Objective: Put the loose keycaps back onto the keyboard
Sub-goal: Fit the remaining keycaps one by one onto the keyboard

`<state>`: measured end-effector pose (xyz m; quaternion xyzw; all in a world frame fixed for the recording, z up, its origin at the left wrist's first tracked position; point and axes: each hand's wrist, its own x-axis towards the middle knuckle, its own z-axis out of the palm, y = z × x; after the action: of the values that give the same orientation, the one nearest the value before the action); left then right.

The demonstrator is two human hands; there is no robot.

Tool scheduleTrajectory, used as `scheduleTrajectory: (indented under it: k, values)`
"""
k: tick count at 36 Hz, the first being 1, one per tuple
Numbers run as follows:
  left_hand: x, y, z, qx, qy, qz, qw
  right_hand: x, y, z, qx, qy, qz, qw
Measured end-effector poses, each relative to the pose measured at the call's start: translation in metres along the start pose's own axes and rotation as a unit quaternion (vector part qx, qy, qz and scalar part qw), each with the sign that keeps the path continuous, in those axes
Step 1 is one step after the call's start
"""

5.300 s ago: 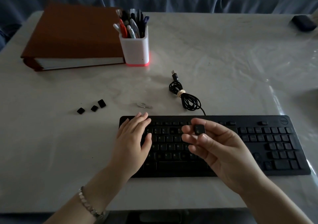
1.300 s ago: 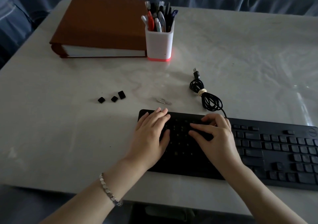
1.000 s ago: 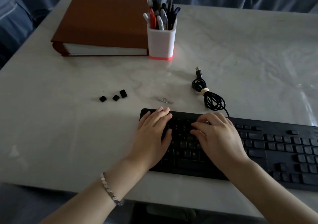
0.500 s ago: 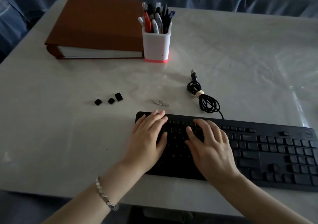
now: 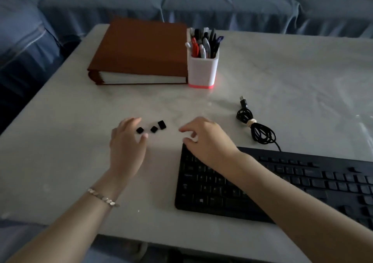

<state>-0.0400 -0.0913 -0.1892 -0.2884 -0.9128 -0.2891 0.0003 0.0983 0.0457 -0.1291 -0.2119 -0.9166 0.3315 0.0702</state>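
Three loose black keycaps lie in a short row on the white table: the left keycap (image 5: 139, 130), the middle keycap (image 5: 154, 129) and the right keycap (image 5: 161, 125). My left hand (image 5: 127, 143) hovers over the left one, fingers and thumb spread around it without gripping. My right hand (image 5: 205, 139) is over the far left corner of the black keyboard (image 5: 292, 184), its loosely bent fingers pointing toward the keycaps and holding nothing.
A brown binder (image 5: 141, 50) and a white pen holder (image 5: 202, 68) full of pens stand at the back. The keyboard's coiled cable (image 5: 256, 128) with its USB plug lies behind the keyboard. The table's left edge borders a blue sofa (image 5: 24, 46).
Both hands have left the keyboard's keys and moved left and forward toward the loose keycaps. The keycap held in my right hand 5.3 s ago is no longer there.
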Motion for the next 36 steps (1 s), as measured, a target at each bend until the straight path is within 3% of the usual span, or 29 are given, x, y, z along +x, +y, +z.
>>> scheduleTrajectory:
  k: [6,9,12,15,19,23,27,29,32,34,36]
  values:
    - [0.026,-0.023,-0.001,0.054,-0.09,0.032,0.994,0.068,-0.024,0.043,-0.047,-0.102,-0.015,0.994]
    - [0.027,-0.02,-0.004,-0.026,-0.097,-0.002,0.995,0.087,-0.023,0.062,-0.084,-0.148,0.002,0.985]
    - [0.025,-0.018,-0.008,-0.087,-0.092,-0.033,0.991,0.091,-0.021,0.073,-0.107,-0.138,-0.004,0.985]
    - [0.022,-0.023,-0.008,-0.052,-0.093,-0.021,0.994,0.085,-0.019,0.073,-0.108,-0.115,-0.013,0.987]
    - [0.013,-0.029,-0.005,0.002,-0.084,0.012,0.996,0.072,-0.016,0.064,-0.218,-0.125,-0.072,0.965]
    - [0.002,-0.024,-0.006,0.0,-0.068,0.013,0.998,0.066,-0.012,0.059,-0.242,-0.054,-0.167,0.954]
    - [-0.013,-0.017,-0.007,-0.027,-0.066,0.011,0.997,0.071,-0.009,0.056,-0.301,-0.127,-0.11,0.939]
    - [-0.02,-0.015,-0.006,-0.042,-0.043,0.018,0.998,0.076,-0.007,0.053,-0.26,-0.125,-0.066,0.955]
    - [-0.025,-0.011,-0.004,-0.083,-0.038,-0.021,0.996,0.084,0.005,0.043,-0.014,-0.109,0.073,0.991]
    - [-0.027,-0.007,-0.005,-0.147,-0.056,-0.047,0.986,0.079,0.008,0.029,0.211,-0.101,0.161,0.959]
    - [-0.029,0.0,-0.009,-0.208,-0.08,-0.072,0.972,0.068,0.011,0.015,0.382,-0.103,0.214,0.893]
